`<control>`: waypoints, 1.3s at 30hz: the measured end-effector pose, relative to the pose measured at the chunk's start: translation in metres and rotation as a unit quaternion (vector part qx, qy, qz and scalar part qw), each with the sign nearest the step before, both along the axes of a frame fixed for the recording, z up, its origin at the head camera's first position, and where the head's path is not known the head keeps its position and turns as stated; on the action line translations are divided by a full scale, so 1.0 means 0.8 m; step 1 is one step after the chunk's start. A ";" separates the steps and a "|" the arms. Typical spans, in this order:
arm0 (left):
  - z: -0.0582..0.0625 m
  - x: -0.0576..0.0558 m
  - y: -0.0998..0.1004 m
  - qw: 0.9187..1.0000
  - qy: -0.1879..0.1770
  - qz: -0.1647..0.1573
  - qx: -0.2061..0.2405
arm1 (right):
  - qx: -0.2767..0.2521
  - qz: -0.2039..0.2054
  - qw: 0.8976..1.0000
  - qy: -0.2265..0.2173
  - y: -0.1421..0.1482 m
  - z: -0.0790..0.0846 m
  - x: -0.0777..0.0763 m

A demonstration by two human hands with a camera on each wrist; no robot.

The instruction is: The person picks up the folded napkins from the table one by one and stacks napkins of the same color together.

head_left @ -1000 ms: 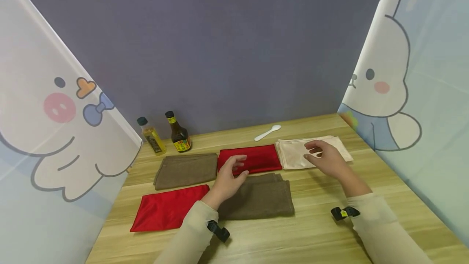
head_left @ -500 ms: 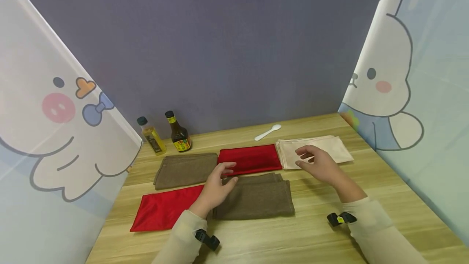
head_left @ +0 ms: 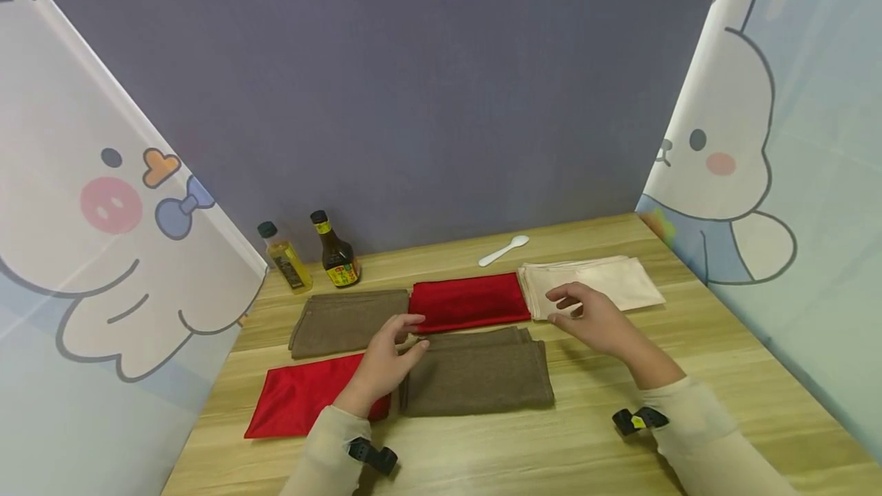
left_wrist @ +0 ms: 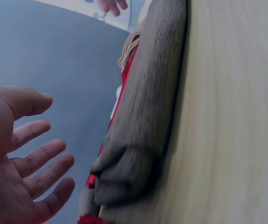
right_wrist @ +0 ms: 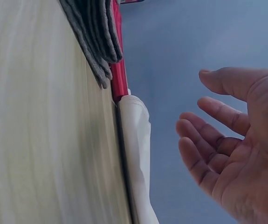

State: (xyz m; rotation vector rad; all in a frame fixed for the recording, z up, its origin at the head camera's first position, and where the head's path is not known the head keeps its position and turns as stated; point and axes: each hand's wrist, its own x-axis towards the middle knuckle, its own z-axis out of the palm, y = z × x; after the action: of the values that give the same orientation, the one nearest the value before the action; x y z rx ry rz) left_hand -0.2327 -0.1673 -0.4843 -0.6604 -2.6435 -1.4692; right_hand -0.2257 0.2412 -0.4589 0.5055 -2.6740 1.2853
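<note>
In the head view, my left hand (head_left: 383,362) hovers over the gap between the front red folded cloth (head_left: 303,396) and the front brown folded cloth (head_left: 482,377). Its fingers are spread and loosely bent, holding nothing, as the left wrist view also shows. My right hand (head_left: 592,320) hovers by the front edge of the cream folded cloth (head_left: 630,282), likewise relaxed and holding nothing. Left of the cream cloth lies another red folded cloth (head_left: 472,302). A second brown folded cloth (head_left: 351,320) lies at the back left. The right wrist view shows the brown cloth's layered edge (right_wrist: 96,37).
At the back left stand a bottle of yellow oil (head_left: 288,262) and a dark sauce bottle (head_left: 339,255). A white spoon (head_left: 504,251) lies behind the cloths. The wooden table (head_left: 517,458) meets a grey backdrop (head_left: 427,98), with cartoon-printed panels on both sides.
Both hands have drifted left and toward the table's front, the left hand farther. More of the front brown cloth and the cream cloth shows now. The cloths, bottles and spoon stay in place.
</note>
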 end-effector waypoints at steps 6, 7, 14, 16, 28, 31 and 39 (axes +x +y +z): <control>-0.001 -0.002 -0.012 0.999 -0.016 0.016 -0.033 | 0.001 0.020 1.000 -0.014 -0.005 -0.004 0.001; -0.001 -0.002 -0.014 0.999 -0.016 0.019 -0.040 | 0.001 0.024 1.000 -0.018 -0.006 -0.005 0.001; -0.005 -0.004 -0.020 0.997 -0.009 0.031 -0.069 | -0.003 0.057 0.998 -0.037 -0.010 -0.010 0.003; -0.007 -0.004 -0.021 0.997 -0.010 0.030 -0.076 | 0.001 0.068 0.997 -0.045 -0.012 -0.013 0.003; -0.013 -0.006 -0.024 0.991 -0.049 0.046 -0.119 | 0.058 0.141 0.986 -0.065 -0.021 -0.025 0.004; -0.013 -0.005 -0.023 0.988 -0.040 0.045 -0.142 | 0.063 0.149 0.984 -0.070 -0.024 -0.025 0.007; -0.012 0.000 -0.020 0.985 -0.006 0.024 -0.173 | 0.074 0.147 0.985 -0.060 -0.025 -0.028 0.007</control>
State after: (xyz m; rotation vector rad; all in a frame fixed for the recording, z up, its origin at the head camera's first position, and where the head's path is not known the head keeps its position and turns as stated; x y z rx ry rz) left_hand -0.2325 -0.1831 -0.4940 -0.6004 -2.9299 -1.0125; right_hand -0.2203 0.2208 -0.4811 0.8996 -2.8943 1.2231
